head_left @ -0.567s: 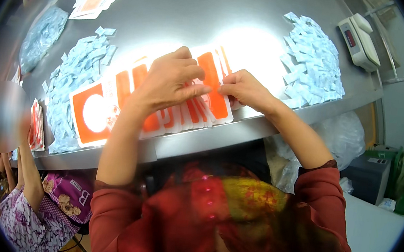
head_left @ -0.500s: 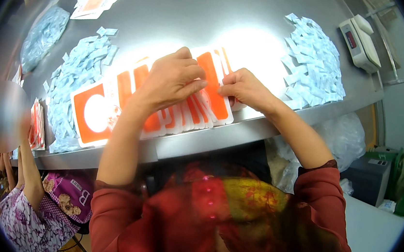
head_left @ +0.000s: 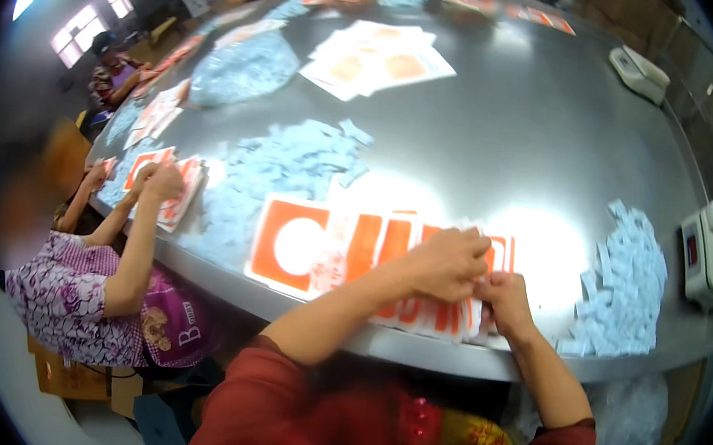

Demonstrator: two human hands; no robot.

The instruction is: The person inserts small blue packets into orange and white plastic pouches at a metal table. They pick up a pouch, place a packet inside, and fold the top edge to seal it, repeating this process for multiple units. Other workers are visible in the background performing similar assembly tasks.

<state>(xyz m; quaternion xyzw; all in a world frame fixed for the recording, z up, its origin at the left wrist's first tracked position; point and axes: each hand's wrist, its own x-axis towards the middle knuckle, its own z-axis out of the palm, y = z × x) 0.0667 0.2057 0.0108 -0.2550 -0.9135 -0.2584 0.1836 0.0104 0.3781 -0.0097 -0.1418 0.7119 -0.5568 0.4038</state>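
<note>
A fanned row of flat orange-and-white printed bags (head_left: 365, 242) lies overlapped along the near edge of the steel table. Over its right part, my left hand (head_left: 449, 264) is closed with the fingers curled; what they hold, if anything, is hidden. My right hand (head_left: 506, 304) pinches the edge of a bag at the row's right end, its fingertips close to the left hand's. Small light-blue sachets are heaped on both sides: one pile (head_left: 285, 164) behind and left of the row, another pile (head_left: 623, 291) to the right.
A stack of orange-and-white sheets (head_left: 376, 60) and a clear bluish plastic bag (head_left: 247, 68) lie farther back. White scales (head_left: 703, 256) stand along the right edge. At my left, a co-worker's hands (head_left: 159, 179) handle similar bags; other people work around the far side.
The view has tilted up and swung left, bringing the far table and other people in. My left hand has come closer to my right hand, which stays at the row's right end.
</note>
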